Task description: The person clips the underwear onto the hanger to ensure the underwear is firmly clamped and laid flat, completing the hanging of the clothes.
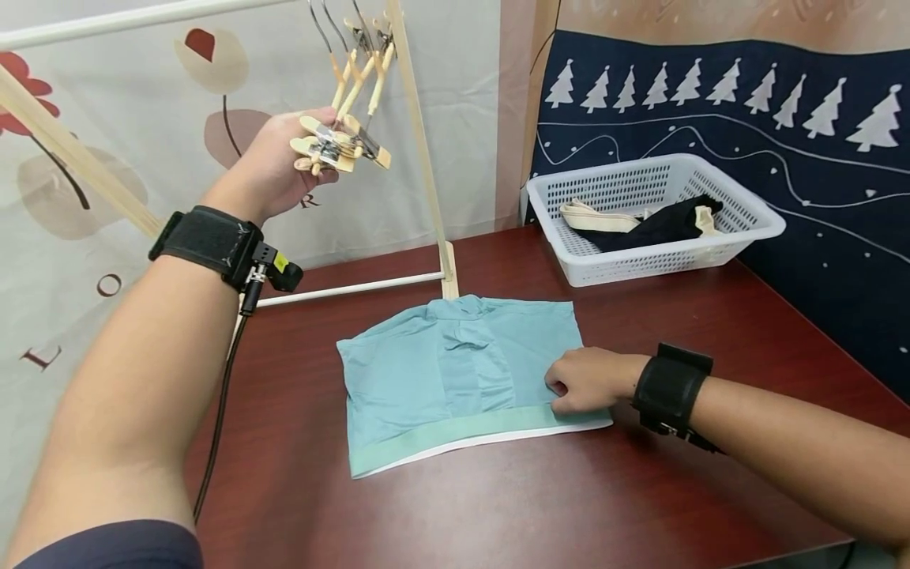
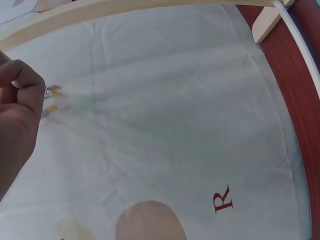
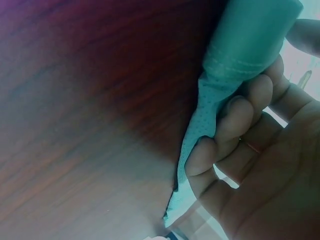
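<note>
Light blue boxer briefs (image 1: 405,371) lie flat on the table, the mint waistband (image 1: 462,431) towards me. My right hand (image 1: 596,381) is at their right side, by the waistband's end. In the right wrist view its curled fingers (image 3: 239,117) grip the fabric's edge, below the waistband (image 3: 255,37). Raised at the rack, my left hand (image 1: 280,162) holds wooden clip hangers (image 1: 355,87) near their clips (image 1: 330,150). Their metal hooks run up out of view. From the left wrist, my left hand (image 2: 20,107) shows curled fingers, with clip ends (image 2: 52,91) poking out behind it.
A wooden rack with a post (image 1: 419,126) and white bars (image 1: 142,17) stands at the left and back. At the back right, a white plastic basket (image 1: 654,265) contains dark and cream cloth. A cable (image 1: 220,403) trails from my left wrist. Printed curtains hang behind.
</note>
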### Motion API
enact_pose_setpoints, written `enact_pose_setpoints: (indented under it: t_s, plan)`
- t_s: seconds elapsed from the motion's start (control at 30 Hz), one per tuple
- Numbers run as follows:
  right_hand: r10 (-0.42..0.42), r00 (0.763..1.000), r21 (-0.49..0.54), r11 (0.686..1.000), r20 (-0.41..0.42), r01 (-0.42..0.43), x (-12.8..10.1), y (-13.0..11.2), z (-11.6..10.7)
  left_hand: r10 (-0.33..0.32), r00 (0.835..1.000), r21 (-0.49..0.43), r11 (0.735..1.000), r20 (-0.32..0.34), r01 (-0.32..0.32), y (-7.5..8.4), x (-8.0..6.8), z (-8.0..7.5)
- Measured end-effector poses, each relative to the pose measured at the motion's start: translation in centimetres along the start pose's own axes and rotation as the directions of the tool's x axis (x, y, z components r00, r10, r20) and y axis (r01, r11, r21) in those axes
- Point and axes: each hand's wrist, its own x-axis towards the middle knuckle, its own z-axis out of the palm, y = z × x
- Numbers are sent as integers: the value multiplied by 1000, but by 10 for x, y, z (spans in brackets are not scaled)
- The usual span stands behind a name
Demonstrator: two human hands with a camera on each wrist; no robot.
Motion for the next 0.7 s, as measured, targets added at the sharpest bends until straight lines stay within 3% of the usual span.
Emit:
enact_pose_setpoints:
  t_s: [0.2, 0.37, 0.5, 0.7]
  plan:
    - [-16, 1000, -4, 1000, -20, 16, -1, -1, 3, 34, 998, 65, 997, -44, -31, 0, -1, 0]
    - [-17, 1000, -1, 1000, -20, 17, -2, 0, 4, 86, 993, 75, 994, -84, -80, 10, -9, -5]
    - [-11, 1000, 4, 1000, -21, 11, -3, 1, 3, 148, 983, 52, 988, -104, -143, 22, -18, -12]
    - [-8, 1000, 12, 1000, -17, 8, -3, -1, 2, 146, 972, -61, 985, -184, -159, 33, -35, -31]
